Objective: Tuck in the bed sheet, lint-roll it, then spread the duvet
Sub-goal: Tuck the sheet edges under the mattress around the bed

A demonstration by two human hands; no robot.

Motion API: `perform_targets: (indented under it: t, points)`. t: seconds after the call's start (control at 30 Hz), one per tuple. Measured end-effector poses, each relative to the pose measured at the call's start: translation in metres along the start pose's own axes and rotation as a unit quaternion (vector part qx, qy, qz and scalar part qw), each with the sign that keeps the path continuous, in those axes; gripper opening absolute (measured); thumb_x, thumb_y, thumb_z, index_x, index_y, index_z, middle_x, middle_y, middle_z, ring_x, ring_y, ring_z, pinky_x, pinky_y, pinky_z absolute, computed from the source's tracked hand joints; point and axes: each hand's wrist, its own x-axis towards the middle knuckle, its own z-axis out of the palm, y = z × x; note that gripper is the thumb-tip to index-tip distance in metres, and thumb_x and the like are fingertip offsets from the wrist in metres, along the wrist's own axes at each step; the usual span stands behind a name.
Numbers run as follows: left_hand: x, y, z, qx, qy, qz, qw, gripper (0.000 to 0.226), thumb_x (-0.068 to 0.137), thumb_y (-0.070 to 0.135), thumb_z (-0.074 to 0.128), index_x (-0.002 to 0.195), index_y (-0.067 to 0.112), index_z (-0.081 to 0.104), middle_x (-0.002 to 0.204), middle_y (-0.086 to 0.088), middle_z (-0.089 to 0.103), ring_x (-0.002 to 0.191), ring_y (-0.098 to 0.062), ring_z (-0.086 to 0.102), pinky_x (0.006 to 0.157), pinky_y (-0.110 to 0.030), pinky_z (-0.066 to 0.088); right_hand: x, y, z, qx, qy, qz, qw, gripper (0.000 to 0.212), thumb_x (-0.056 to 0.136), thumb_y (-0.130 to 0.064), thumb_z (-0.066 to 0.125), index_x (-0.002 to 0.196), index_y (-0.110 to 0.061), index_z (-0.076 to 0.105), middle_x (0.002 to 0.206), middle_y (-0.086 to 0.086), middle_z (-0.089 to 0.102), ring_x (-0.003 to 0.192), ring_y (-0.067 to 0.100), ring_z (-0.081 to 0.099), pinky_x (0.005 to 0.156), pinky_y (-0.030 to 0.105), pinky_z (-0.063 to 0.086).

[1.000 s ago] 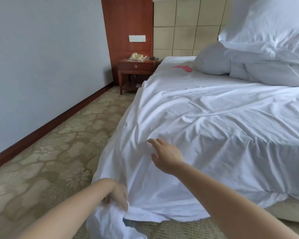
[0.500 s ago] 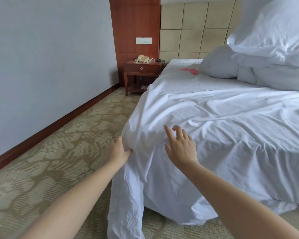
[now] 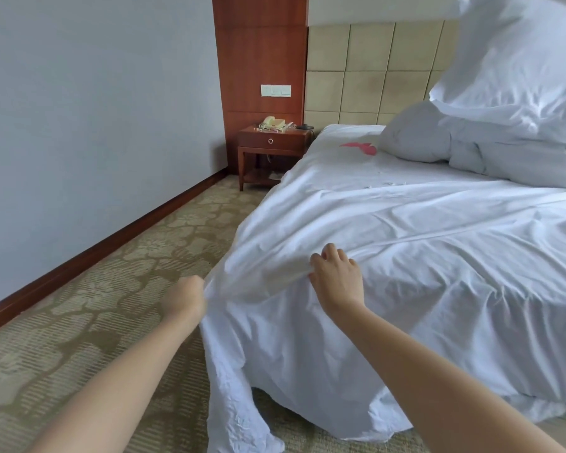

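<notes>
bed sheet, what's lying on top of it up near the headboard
On the bed sheet lie a pink item, a grey pillow and a bunched white duvet. Whatever the pillow and duvet cover is hidden.

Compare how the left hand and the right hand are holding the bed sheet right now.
The left hand grips the bed sheet at its hanging edge beside the bed's corner, while the right hand pinches a fold on top of the mattress. The left hand sits lower and nearer the carpet; the right hand sits higher, over the bed. The left hand's fingers are hidden by the cloth; the right hand's curled fingers show. Both hold the same sheet at that corner.
</notes>
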Motion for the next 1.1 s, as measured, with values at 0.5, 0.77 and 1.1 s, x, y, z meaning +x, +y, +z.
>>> perform_targets:
  t: [0.5,0.77,1.1]
  points:
    - [0.002,0.000,0.013,-0.107,-0.030,-0.024,0.993,0.017,0.087,0.004,0.047,0.088,0.009,0.063,0.094,-0.009,0.064,0.083,-0.027,0.062,0.063,-0.031,0.049,-0.015,0.002,0.009,0.118,0.087,-0.026,0.989,0.020,0.074,0.001,0.070,0.080,-0.009,0.054,0.083,0.008,0.053,0.065,0.031,0.056,0.051,0.032,0.035]
    - [-0.012,0.047,0.009,-0.193,-0.063,0.149,0.968,0.012,0.077,0.013,0.060,0.088,0.011,0.065,0.091,-0.001,0.064,0.087,-0.022,0.060,0.074,-0.035,0.051,-0.028,0.000,0.027,-0.003,-0.009,-0.160,0.987,0.044,0.038,-0.012,0.090,0.072,-0.010,0.062,0.074,0.006,0.060,0.053,0.023,0.058,0.042,0.026,0.043]
    - [-0.026,0.084,0.020,-0.107,-0.044,0.187,0.976,0.024,0.093,0.029,0.050,0.073,0.015,0.050,0.082,-0.003,0.059,0.084,-0.027,0.061,0.057,-0.029,0.039,-0.029,0.016,0.009,-0.035,-0.161,0.044,0.985,0.033,0.099,-0.031,0.042,0.107,-0.013,0.069,0.107,0.004,0.068,0.101,0.026,0.065,0.067,0.026,0.042]
